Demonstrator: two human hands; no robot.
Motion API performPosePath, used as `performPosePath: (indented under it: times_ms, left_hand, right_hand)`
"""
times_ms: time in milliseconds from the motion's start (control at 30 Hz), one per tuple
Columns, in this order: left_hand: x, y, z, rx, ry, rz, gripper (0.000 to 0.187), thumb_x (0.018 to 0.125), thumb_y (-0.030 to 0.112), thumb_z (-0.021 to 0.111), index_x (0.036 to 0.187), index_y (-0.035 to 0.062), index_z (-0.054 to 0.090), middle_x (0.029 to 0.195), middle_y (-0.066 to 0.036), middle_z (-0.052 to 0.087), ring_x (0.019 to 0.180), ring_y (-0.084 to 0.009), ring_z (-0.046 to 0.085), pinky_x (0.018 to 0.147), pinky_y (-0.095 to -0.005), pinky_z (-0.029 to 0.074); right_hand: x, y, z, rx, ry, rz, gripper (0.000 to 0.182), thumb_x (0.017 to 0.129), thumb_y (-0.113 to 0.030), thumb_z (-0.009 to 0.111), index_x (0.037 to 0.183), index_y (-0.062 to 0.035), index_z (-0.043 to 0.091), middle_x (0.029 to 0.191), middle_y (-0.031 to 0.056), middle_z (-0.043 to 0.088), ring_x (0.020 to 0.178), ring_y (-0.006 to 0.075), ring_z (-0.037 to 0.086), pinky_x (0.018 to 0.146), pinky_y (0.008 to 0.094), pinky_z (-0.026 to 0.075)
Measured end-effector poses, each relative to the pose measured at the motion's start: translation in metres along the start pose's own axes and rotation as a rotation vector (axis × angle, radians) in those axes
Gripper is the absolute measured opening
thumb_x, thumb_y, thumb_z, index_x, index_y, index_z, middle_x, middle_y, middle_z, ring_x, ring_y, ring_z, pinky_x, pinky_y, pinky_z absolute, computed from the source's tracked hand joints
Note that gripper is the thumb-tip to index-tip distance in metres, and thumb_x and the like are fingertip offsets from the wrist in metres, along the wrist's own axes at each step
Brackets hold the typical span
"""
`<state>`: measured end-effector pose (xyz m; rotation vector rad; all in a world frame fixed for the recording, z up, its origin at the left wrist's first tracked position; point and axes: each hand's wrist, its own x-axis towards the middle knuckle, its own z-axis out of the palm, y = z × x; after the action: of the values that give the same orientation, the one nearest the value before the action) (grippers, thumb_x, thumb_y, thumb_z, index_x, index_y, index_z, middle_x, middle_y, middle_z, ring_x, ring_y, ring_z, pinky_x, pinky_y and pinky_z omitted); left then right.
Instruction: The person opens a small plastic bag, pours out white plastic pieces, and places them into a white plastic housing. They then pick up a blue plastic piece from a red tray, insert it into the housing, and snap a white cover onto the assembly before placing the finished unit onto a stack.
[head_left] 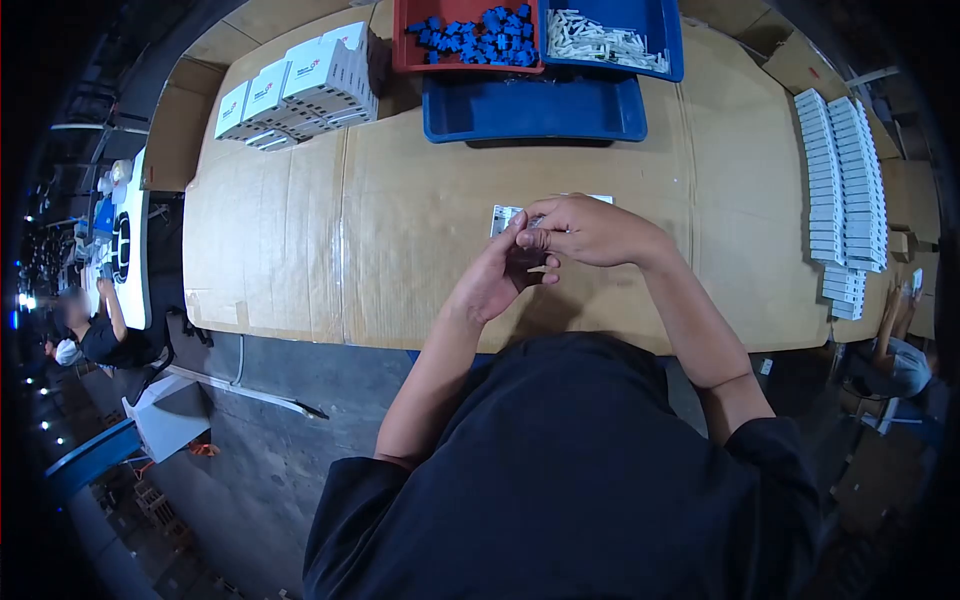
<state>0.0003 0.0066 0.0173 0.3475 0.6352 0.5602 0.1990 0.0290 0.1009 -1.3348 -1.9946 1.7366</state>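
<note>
My left hand (490, 280) and my right hand (592, 232) meet over the near middle of the cardboard-covered table. The left fingers are curled, palm turned partly up. Bent over them, the right fingers are pressed together at the left fingertips. Whatever small thing lies between the fingers is mostly hidden, and I cannot make out its kind. Just beyond the hands a white slotted part (503, 216) lies on the cardboard, largely covered by them; a white edge also shows past the right knuckles.
At the back stand a red bin (405, 60) of small blue parts, a blue bin (676, 60) of white sticks and another blue tray (535, 130). White boxes (265, 95) are stacked at left; stacked white parts (825, 180) line the right. Other people sit at both sides.
</note>
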Motion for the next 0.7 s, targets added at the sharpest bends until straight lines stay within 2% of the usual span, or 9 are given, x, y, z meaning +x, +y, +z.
performPosePath:
  times_ms: [67,167,267,433,500,533,567,600,700]
  left_hand:
    - [0.0,0.0,0.001,0.003,-0.012,0.004,0.043,0.108,0.05,0.051,0.117,0.0102,0.064,0.101,-0.006,0.07,0.091,-0.0201,0.07,0.079,-0.0386,0.059]
    - [0.0,0.0,0.0,-0.002,-0.019,0.01,0.044,0.109,0.05,0.051,0.117,0.0093,0.065,0.101,-0.007,0.07,0.091,-0.0204,0.07,0.078,-0.0391,0.06]
    - [0.0,-0.002,-0.002,-0.001,-0.031,0.017,0.042,0.109,0.049,0.051,0.114,0.0093,0.064,0.101,-0.007,0.071,0.091,-0.0209,0.071,0.078,-0.039,0.06]
    - [-0.002,0.001,0.007,0.042,0.01,0.035,0.033,0.11,0.041,0.051,0.111,0.0107,0.063,0.099,-0.007,0.071,0.09,-0.0215,0.071,0.078,-0.0388,0.06]
    - [0.007,-0.011,-0.018,-0.007,-0.062,0.027,0.04,0.111,0.043,0.046,0.124,0.0076,0.06,0.103,-0.009,0.072,0.094,-0.0249,0.07,0.08,-0.0406,0.059]
    - [0.008,-0.01,-0.017,-0.03,-0.097,0.021,0.045,0.112,0.044,0.043,0.131,0.006,0.058,0.105,-0.01,0.072,0.096,-0.0265,0.07,0.081,-0.0415,0.058]
    - [0.007,-0.009,-0.014,-0.006,-0.064,0.009,0.043,0.111,0.043,0.048,0.128,0.0055,0.062,0.105,-0.005,0.071,0.091,-0.0191,0.07,0.081,-0.037,0.059]
    - [0.007,-0.009,-0.013,-0.018,-0.072,-0.004,0.047,0.111,0.044,0.047,0.13,0.0047,0.062,0.105,-0.005,0.071,0.091,-0.0186,0.07,0.082,-0.0365,0.059]
    - [0.01,-0.015,-0.026,-0.024,-0.107,-0.031,0.062,0.112,0.054,0.038,0.138,0.002,0.059,0.106,-0.005,0.071,0.095,-0.0167,0.068,0.086,-0.0354,0.057]
  right_hand:
    - [0.004,0.005,0.001,0.106,-0.078,0.069,0.037,0.109,-0.031,0.057,0.12,0.0028,0.068,0.111,0.0126,0.071,0.099,0.0219,0.065,0.09,0.0353,0.05]
    - [0.009,0.031,0.006,0.104,0.01,-0.091,0.035,0.11,-0.028,0.055,0.119,0.0029,0.067,0.107,0.0126,0.071,0.093,0.02,0.065,0.086,0.0346,0.051]
    - [0.007,0.02,0.005,0.144,0.046,-0.091,0.033,0.11,-0.026,0.055,0.12,0.0028,0.067,0.103,0.0121,0.071,0.088,0.0176,0.065,0.082,0.0336,0.052]
    - [0.013,0.025,0.01,0.124,-0.09,-0.015,0.038,0.111,-0.03,0.053,0.122,0.0027,0.067,0.102,0.0108,0.071,0.087,0.016,0.066,0.08,0.0338,0.053]
    - [0.011,0.021,0.005,0.231,-0.141,0.049,0.044,0.11,-0.036,0.054,0.124,0.0029,0.068,0.106,0.0107,0.072,0.092,0.0156,0.067,0.085,0.0332,0.054]
    - [0.009,0.022,-0.001,0.193,-0.072,0.0,0.044,0.11,-0.037,0.054,0.124,0.0029,0.068,0.108,0.0107,0.073,0.094,0.0157,0.068,0.086,0.0329,0.054]
    - [0.008,0.026,-0.005,0.156,-0.005,-0.049,0.045,0.109,-0.038,0.055,0.124,0.003,0.068,0.109,0.0108,0.074,0.097,0.0159,0.068,0.088,0.0325,0.053]
    - [0.008,0.031,-0.01,0.116,0.062,-0.1,0.046,0.109,-0.038,0.055,0.124,0.003,0.068,0.11,0.0108,0.074,0.099,0.016,0.068,0.09,0.0322,0.053]
    - [0.017,0.06,-0.048,-0.001,0.293,-0.143,0.031,0.107,-0.025,0.061,0.118,0.0026,0.071,0.11,0.011,0.076,0.102,0.017,0.069,0.092,0.0324,0.053]
